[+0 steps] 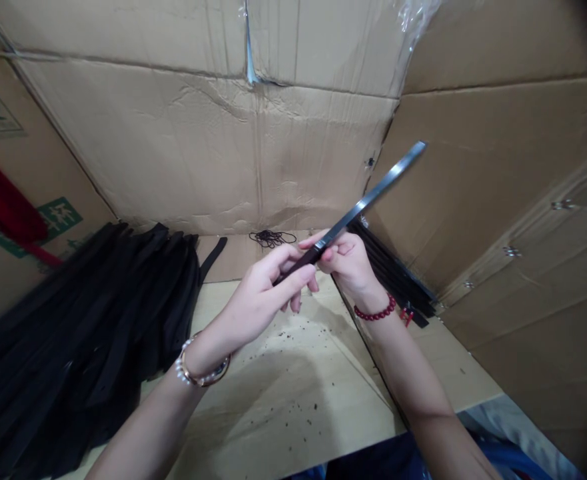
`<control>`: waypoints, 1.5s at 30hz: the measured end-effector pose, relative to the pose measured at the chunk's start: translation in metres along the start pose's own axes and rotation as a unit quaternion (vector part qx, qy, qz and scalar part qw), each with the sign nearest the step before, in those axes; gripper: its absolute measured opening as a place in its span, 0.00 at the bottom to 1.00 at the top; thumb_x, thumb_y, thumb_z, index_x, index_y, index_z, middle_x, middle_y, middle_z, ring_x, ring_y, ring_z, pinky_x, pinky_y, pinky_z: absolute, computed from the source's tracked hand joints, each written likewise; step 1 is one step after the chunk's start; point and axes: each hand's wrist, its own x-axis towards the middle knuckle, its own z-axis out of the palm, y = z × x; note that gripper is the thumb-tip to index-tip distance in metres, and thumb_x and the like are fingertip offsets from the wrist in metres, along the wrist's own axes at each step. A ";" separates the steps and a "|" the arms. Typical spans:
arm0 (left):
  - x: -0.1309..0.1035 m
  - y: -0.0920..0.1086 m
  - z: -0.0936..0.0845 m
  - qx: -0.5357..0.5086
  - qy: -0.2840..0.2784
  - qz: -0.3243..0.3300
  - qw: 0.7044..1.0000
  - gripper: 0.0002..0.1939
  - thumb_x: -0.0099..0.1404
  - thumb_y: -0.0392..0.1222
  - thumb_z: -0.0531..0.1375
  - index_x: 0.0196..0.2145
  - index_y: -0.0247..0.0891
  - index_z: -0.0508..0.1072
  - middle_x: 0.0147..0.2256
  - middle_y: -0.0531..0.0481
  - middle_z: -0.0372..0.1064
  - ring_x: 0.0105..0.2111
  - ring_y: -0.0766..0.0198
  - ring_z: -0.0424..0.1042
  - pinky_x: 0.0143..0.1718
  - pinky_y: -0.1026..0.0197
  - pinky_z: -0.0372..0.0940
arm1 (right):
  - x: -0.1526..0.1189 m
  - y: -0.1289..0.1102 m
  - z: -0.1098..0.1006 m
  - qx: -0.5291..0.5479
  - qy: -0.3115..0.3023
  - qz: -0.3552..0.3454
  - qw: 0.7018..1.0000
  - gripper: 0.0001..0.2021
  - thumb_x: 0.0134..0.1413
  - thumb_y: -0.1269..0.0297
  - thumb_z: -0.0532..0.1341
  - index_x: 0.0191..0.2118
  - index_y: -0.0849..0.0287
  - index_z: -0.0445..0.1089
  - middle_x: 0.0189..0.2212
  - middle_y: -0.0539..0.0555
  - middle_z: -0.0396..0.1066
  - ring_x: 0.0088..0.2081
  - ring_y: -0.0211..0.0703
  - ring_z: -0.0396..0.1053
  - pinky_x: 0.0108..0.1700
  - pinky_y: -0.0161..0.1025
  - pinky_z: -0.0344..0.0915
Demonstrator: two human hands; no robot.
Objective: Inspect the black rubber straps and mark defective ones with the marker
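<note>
A long narrow strip slants up to the right in front of me. Its far length is shiny and metal-like, while the end between my hands is dark; its exact kind I cannot make out. My left hand wears a beaded bracelet and pinches the dark end between thumb and fingers. Just beyond it, my right hand, with a red bead bracelet, has its fingers closed at the start of the shiny part. A thin dark line runs from below my right hand toward my lap; whether it joins the strip is unclear.
A large heap of black straps covers the left side. Several black strips and a red-handled tool lie at the right. Thin black cord is bunched at the back. Dark crumbs dot the tabletop; cardboard walls enclose it.
</note>
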 end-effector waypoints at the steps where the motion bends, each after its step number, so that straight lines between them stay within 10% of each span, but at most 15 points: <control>1: 0.000 0.002 0.000 -0.028 -0.025 -0.019 0.999 0.15 0.70 0.48 0.58 0.49 0.35 0.68 0.33 0.50 0.73 0.22 0.71 0.68 0.21 0.68 0.63 | -0.001 -0.001 0.001 0.008 -0.008 0.001 1.000 0.18 0.46 0.50 0.72 0.36 0.61 0.81 0.16 0.45 0.62 0.16 0.30 0.57 0.20 0.31 0.61; 18: 0.007 -0.009 -0.007 -0.296 -0.150 -0.109 0.937 0.23 0.75 0.50 0.46 0.36 0.31 0.73 0.20 0.48 0.71 0.09 0.73 0.60 0.09 0.71 0.53 | -0.003 0.006 0.013 0.079 -0.035 0.047 0.995 0.24 0.48 0.46 0.70 0.42 0.61 0.74 0.15 0.44 0.66 0.14 0.28 0.52 0.16 0.31 0.44; 27: 0.015 -0.017 0.001 -0.022 0.066 -0.027 0.997 0.14 0.65 0.47 0.64 0.41 0.34 0.71 0.35 0.48 0.74 0.26 0.69 0.74 0.25 0.68 0.67 | 0.006 0.003 0.016 0.038 0.107 0.038 0.993 0.23 0.45 0.54 0.74 0.24 0.57 0.57 0.11 0.37 0.52 0.12 0.24 0.44 0.15 0.28 0.42; 39: 0.009 -0.005 -0.021 -0.200 -0.154 -0.127 0.959 0.19 0.72 0.51 0.53 0.37 0.32 0.73 0.25 0.47 0.73 0.13 0.71 0.65 0.13 0.69 0.57 | 0.001 0.013 0.009 0.066 0.004 0.080 0.995 0.26 0.42 0.44 0.73 0.40 0.62 0.75 0.13 0.42 0.59 0.13 0.28 0.48 0.16 0.31 0.37; 45: 0.014 -0.008 -0.010 -0.056 0.025 -0.072 0.996 0.17 0.61 0.48 0.67 0.39 0.36 0.67 0.29 0.54 0.71 0.20 0.71 0.69 0.21 0.68 0.64 | 0.007 0.014 0.009 0.056 0.073 0.053 0.994 0.23 0.42 0.50 0.74 0.24 0.58 0.62 0.11 0.38 0.53 0.14 0.25 0.41 0.17 0.30 0.37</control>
